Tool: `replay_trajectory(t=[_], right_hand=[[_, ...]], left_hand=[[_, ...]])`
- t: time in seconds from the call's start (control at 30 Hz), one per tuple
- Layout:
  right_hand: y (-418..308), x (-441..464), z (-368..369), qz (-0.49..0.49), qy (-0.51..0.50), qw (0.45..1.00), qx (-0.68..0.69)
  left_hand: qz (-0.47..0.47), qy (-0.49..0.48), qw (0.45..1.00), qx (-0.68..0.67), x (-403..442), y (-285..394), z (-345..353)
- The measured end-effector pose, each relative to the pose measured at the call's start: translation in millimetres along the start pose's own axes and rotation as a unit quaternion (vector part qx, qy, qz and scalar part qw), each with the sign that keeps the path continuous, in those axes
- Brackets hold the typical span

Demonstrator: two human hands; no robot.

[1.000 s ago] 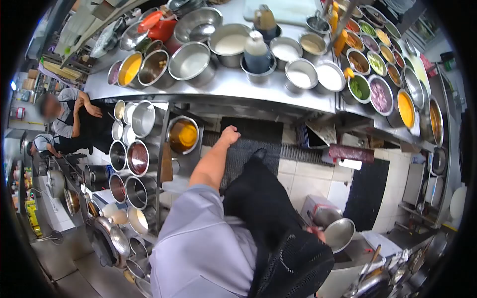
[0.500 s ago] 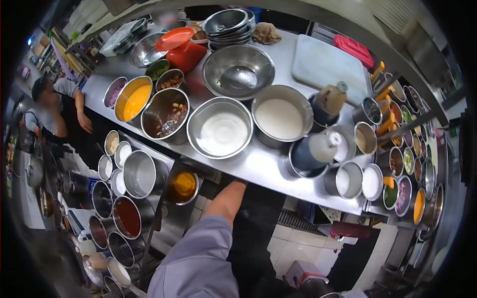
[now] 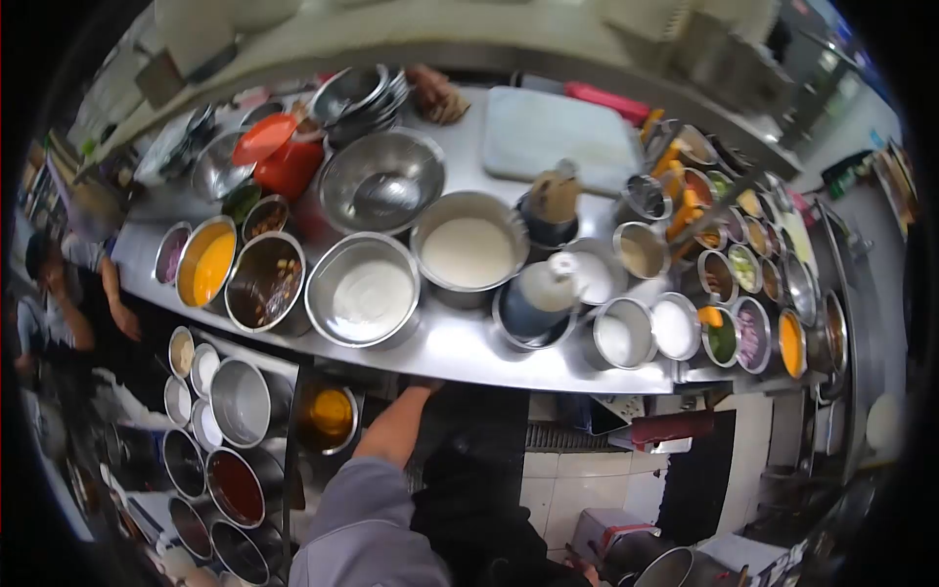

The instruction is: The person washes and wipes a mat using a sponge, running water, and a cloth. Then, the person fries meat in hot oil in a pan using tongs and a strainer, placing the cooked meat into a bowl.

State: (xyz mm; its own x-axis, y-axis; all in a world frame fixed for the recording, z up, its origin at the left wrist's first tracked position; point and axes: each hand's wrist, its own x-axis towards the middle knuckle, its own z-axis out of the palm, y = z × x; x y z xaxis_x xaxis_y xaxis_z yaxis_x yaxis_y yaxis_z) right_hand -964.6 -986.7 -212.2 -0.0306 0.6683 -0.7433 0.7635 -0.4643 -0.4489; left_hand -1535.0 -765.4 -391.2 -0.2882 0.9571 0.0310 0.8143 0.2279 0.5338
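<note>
My left arm, in a grey sleeve [image 3: 367,509], reaches forward to the front edge of the steel counter [image 3: 460,364]. My left hand is hidden at or under that edge, so its fingers do not show. Above it on the counter stand a bowl of white liquid [image 3: 372,303] and a pot of creamy liquid [image 3: 469,249]. Left of the forearm, a pot of orange-yellow liquid [image 3: 331,411] sits lower down. A small blurred patch at the bottom edge, beside a dark pan [image 3: 631,560], may be my right hand; its fingers cannot be made out.
Steel pots with sauces crowd a lower surface on the left, including a red sauce [image 3: 235,487]. A white cutting board [image 3: 558,137] and an empty steel bowl [image 3: 381,181] lie at the back. Dark squeeze bottles [image 3: 543,293] stand right of centre. A co-worker [image 3: 83,284] stands far left.
The view has swung, so the counter and pots appear shifted left, and more of the right side shows. My left arm still reaches to the counter edge. A pan has come into view at the bottom.
</note>
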Motion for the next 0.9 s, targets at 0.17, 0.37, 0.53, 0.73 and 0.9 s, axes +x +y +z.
replay_trajectory(t=[0.17,0.37,0.53,0.73,0.9], right_hand=[[28.6,-5.8,15.6,-0.024,0.034,0.990,0.131],[-10.0,-36.3,-29.2,0.059,0.078,0.891,0.443],[-21.3,-51.1,-108.0,-0.164,-0.062,0.599,0.781],[6.8,-13.7,-153.7,-0.215,0.055,0.677,0.702],[-13.7,32.3,-170.8,-0.105,0.035,0.786,0.608]], left_hand=[[-0.066,-0.151,0.976,-0.143,-102.3,139.8,-32.2],[0.151,-0.453,0.805,-0.352,-179.4,358.7,-34.3],[0.333,-0.422,0.810,-0.235,-205.1,497.7,-27.6],[0.332,-0.461,0.742,-0.357,-192.0,540.5,-1.5],[-0.052,-0.593,0.650,-0.473,-169.0,535.9,20.3]])
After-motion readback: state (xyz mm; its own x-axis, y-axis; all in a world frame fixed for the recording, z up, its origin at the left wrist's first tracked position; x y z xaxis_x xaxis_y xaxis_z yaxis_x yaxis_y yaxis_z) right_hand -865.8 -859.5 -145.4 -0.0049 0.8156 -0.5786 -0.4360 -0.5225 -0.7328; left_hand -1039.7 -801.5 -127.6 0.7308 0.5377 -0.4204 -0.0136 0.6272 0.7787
